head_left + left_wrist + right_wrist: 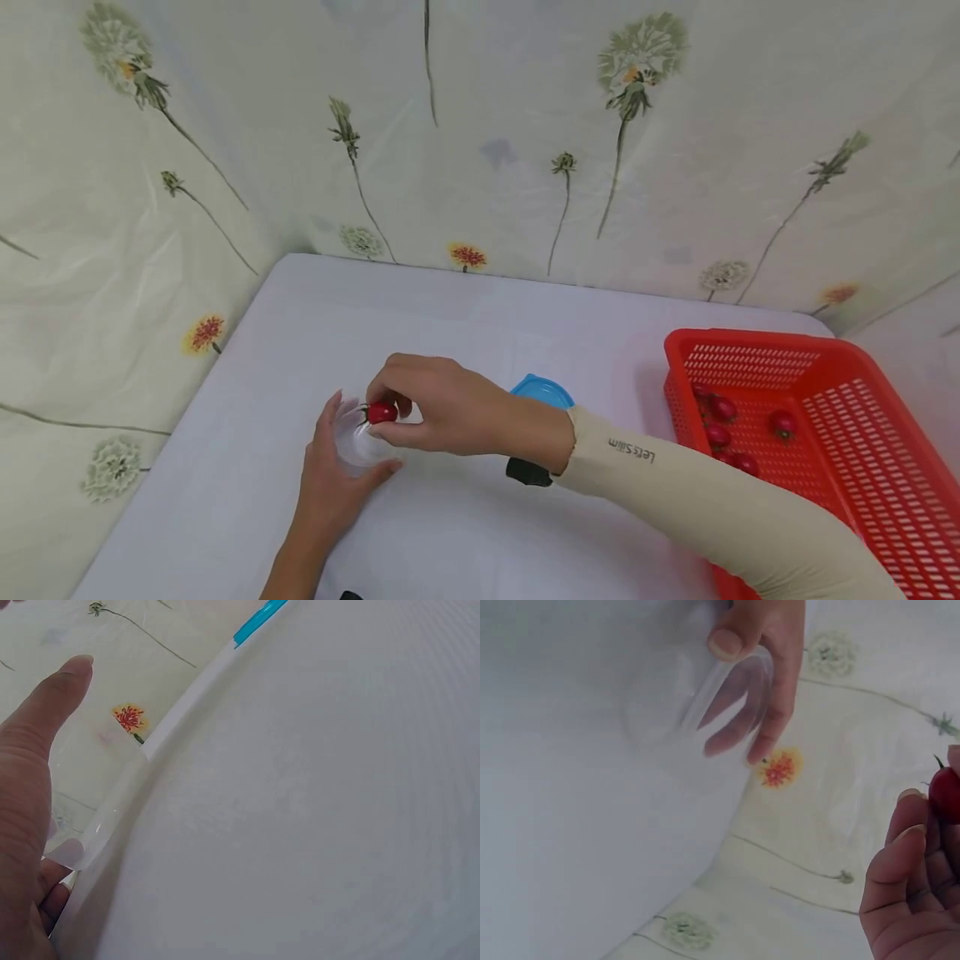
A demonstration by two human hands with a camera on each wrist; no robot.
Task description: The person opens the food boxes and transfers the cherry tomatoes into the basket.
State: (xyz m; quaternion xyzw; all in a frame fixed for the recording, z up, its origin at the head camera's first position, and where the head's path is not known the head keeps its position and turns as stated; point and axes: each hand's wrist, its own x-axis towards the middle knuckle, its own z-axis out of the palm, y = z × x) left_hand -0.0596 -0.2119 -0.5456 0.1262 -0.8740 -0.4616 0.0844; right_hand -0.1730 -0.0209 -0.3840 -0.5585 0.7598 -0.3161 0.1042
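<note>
Near the lower centre of the head view, the right hand (pixel 438 408) pinches a cherry tomato (pixel 382 412) between thumb and fingertips, directly over the mouth of a clear plastic cup (pixel 356 435). The left hand (pixel 333 483) wraps around the cup from the near side, thumb and fingers curled about its wall, steadying it on the white table (pixel 450 317).

Progress, as judged: the tomato is lifted and brought to the cup but not released; it remains above the rim, in the fingers. The cup looks empty in both the head view and the right wrist view, where its transparent wall (pixel 697 705) shows only the left hand's fingers (pixel 769 712) behind it. So the first fruit appears to be at the drop point, with the rest left to go. At the right edge of the head view, a red basket (pixel 885 417) holds several more tomatoes (pixel 723 408), well apart from the cup. A blue lid (pixel 543 390) lies on the table just behind the right wrist, partly hidden by it.

Appearance of the tomato: small, glossy, deep red, oval, with a dark green stem end pointing toward the left of the frame. In the right wrist view only a sliver shows at the right edge (pixel 946 791), with the stem tip above it. No blemish can be made out at this size.

Left wrist view: only the thumb (pixel 37 750) and the table surface are visible; the cup is a faint clear edge.
</note>
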